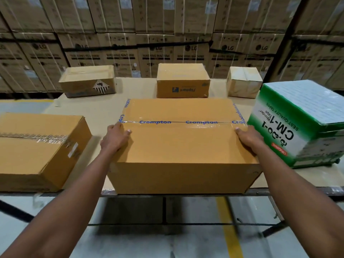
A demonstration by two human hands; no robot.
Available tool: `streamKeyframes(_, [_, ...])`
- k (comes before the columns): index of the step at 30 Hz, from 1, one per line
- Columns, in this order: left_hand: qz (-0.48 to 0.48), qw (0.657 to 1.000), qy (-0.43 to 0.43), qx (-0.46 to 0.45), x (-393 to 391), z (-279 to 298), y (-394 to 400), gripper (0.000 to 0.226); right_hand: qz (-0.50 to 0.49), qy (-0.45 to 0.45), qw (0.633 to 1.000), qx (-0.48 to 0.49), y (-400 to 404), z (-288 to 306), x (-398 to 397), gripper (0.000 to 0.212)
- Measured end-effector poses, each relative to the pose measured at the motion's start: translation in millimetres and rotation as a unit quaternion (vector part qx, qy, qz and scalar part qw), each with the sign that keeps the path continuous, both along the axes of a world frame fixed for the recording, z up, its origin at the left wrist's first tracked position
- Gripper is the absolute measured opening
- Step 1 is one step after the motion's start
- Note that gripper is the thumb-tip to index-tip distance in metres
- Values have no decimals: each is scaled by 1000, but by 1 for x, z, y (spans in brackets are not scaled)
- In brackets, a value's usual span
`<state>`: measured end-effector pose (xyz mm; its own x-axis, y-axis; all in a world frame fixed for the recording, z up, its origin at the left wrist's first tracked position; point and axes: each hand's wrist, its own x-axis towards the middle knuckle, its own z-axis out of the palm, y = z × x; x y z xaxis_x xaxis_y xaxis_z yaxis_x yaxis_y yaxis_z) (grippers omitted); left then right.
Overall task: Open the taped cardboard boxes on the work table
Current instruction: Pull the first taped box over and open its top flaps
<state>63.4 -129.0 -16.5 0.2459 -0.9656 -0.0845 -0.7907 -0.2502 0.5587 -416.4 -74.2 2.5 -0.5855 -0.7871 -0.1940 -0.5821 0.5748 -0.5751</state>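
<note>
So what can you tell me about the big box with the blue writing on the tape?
The Crompton box is a wide brown cardboard carton, closed, lying flat at the near edge of the work table. Clear tape printed "Crompton" in blue runs along the top seam and down both ends, unbroken as far as I can see. The left hand rests on its top left edge, the right hand on its top right edge. The green and white box sits close by its right side.
</note>
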Motion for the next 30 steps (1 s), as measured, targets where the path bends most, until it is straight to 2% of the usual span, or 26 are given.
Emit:
streamKeyframes(3, [51, 997, 49, 12, 5, -3, -15, 85, -10, -88, 996, -25, -11, 3, -8, 70])
streamKeyframes(4, [68, 996, 60, 18, 7, -3, -18, 84, -5, -111, 993, -30, -13, 3, -10, 68])
streamKeyframes(9, [74, 989, 123, -15, 12, -7, -23, 61, -24, -163, 985, -56, -24, -20, -32, 79])
streamKeyframes(12, [79, 981, 174, -33, 17, -7, -19, 46, -34, -187, 978, -90, -16, -17, -28, 69])
streamKeyframes(15, [90, 966, 235, -66, 24, -2, -19, 50, -40, -207, 967, -142, -8, -2, -19, 70])
streamKeyframes(20, [71, 940, 299, -148, 23, 7, -10, 56, -23, -273, 924, -267, 6, 18, -14, 49])
streamKeyframes(23, [85, 905, 374, -186, 16, -5, 3, 63, -17, -321, 896, -308, 12, 13, -19, 55])
streamKeyframes(27, [85, 897, 391, -189, 9, -14, 11, 61, -45, -365, 876, -311, 21, -6, -21, 63])
streamKeyframes(30, [80, 911, 362, -180, 7, -14, 16, 60, -68, -378, 876, -293, 23, -14, -21, 60])
